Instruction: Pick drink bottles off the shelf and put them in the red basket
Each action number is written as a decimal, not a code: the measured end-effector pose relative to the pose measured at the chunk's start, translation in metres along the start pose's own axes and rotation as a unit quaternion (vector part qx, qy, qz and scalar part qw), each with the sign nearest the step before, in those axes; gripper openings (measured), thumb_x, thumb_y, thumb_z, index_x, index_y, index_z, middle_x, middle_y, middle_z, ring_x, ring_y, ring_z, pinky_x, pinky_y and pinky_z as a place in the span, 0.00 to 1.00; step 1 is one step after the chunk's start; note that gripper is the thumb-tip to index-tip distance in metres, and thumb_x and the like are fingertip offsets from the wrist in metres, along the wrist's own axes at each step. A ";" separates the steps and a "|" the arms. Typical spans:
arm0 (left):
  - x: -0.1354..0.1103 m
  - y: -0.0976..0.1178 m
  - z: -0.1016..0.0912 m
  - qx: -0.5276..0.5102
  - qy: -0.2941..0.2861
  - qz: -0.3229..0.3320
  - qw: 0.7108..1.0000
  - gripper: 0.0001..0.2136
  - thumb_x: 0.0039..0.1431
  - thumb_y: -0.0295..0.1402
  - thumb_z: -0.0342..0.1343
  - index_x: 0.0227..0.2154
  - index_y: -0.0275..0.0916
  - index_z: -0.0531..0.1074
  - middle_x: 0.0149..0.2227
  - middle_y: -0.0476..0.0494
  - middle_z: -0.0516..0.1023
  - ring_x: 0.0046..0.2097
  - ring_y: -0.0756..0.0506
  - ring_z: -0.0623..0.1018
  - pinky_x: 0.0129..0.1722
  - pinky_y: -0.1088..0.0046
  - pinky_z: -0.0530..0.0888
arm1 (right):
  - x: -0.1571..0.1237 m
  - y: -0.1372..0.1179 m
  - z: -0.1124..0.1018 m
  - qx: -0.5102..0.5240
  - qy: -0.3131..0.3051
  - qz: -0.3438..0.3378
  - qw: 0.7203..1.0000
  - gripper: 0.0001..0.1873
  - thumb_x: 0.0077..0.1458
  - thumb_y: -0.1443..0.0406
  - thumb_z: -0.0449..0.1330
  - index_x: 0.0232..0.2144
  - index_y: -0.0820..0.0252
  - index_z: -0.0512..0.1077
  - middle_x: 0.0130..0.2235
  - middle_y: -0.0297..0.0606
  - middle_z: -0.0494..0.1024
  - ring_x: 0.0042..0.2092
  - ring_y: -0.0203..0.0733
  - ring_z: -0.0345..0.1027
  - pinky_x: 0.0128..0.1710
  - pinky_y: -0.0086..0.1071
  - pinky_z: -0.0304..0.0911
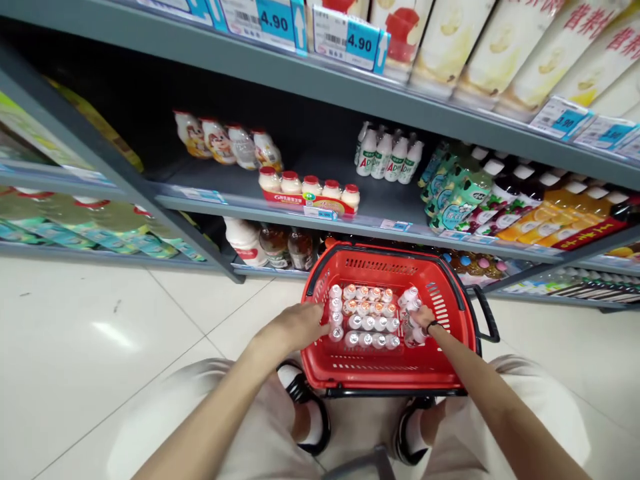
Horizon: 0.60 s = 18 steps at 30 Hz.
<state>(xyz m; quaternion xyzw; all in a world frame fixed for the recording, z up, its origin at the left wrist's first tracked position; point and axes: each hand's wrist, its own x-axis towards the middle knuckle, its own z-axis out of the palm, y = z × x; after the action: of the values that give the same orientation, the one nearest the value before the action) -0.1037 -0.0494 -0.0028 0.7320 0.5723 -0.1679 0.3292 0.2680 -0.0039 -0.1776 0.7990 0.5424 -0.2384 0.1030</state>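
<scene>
Right hand (pixel 424 317) held tilted bottles (pixel 413 335) inside the right end of the basket (pixel 320 375); left hand (pixel 301 325) lay across its left side (grip unclear). Gentle, upright seating seemed best.

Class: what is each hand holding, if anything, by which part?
In the red basket, the right hand grips the rightmost bottle pack near its middle; the left hand is at the left rim, its hold cannot be told.
</scene>
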 end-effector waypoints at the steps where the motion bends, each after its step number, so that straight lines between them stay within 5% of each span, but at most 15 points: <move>1: -0.001 0.000 0.000 -0.004 0.001 0.001 1.000 0.20 0.67 0.40 0.53 0.52 0.29 0.77 0.52 0.24 0.80 0.56 0.30 0.79 0.55 0.58 0.74 | 0.000 -0.003 0.005 -0.011 -0.012 0.008 1.000 0.12 0.67 0.58 0.62 0.44 0.62 0.75 0.42 0.39 0.77 0.42 0.40 0.74 0.40 0.33 0.72; 9: 0.002 0.014 -0.008 -0.012 -0.007 0.012 1.000 0.19 0.67 0.38 0.54 0.51 0.26 0.77 0.51 0.21 0.80 0.56 0.29 0.79 0.53 0.60 0.74 | -0.014 -0.022 0.026 -0.035 -0.044 -0.047 0.997 0.18 0.69 0.53 0.58 0.39 0.63 0.74 0.36 0.38 0.77 0.37 0.39 0.73 0.39 0.33 0.69; 18: 0.002 0.028 -0.012 0.007 -0.003 0.013 1.000 0.20 0.70 0.38 0.53 0.52 0.24 0.76 0.52 0.21 0.79 0.57 0.30 0.79 0.56 0.60 0.73 | -0.031 -0.031 0.013 -0.008 -0.039 -0.060 0.997 0.16 0.70 0.55 0.58 0.41 0.64 0.74 0.37 0.39 0.77 0.37 0.38 0.73 0.40 0.34 0.71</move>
<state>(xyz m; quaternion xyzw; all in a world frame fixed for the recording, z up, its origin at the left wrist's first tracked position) -0.0778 -0.0434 0.0128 0.7411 0.5604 -0.1695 0.3284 0.2266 -0.0224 -0.1710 0.7540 0.5871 -0.2710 0.1154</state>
